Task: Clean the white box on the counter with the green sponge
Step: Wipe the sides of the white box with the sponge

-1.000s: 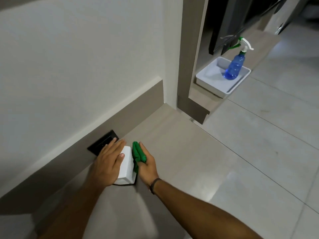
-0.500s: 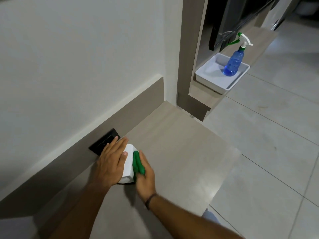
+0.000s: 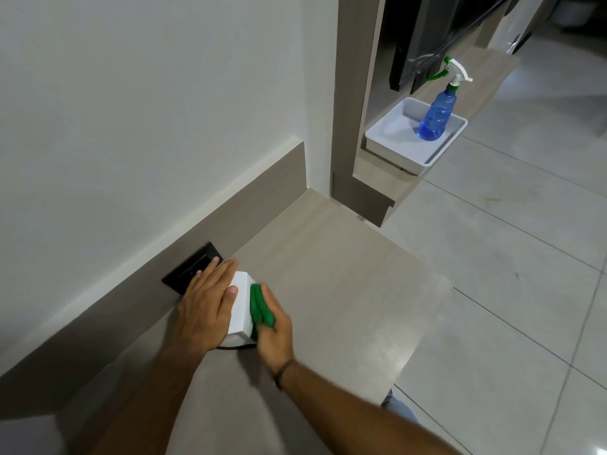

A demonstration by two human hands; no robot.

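Observation:
A small white box (image 3: 240,307) stands on the beige counter (image 3: 345,290) close to the back wall. My left hand (image 3: 205,305) lies flat over the box's top and left side, fingers together, holding it steady. My right hand (image 3: 274,328) grips a green sponge (image 3: 259,307) and presses it against the box's right side. The box's left half is hidden under my left hand.
A black socket plate (image 3: 192,270) sits in the wall strip just behind my left hand. Further back on a lower shelf, a white tray (image 3: 391,142) holds a blue spray bottle (image 3: 435,118). The counter's right edge drops to a tiled floor (image 3: 509,290).
My right hand has slid the green sponge along the box's right side, toward me. My left hand stays on the box. The camera view has shifted a little.

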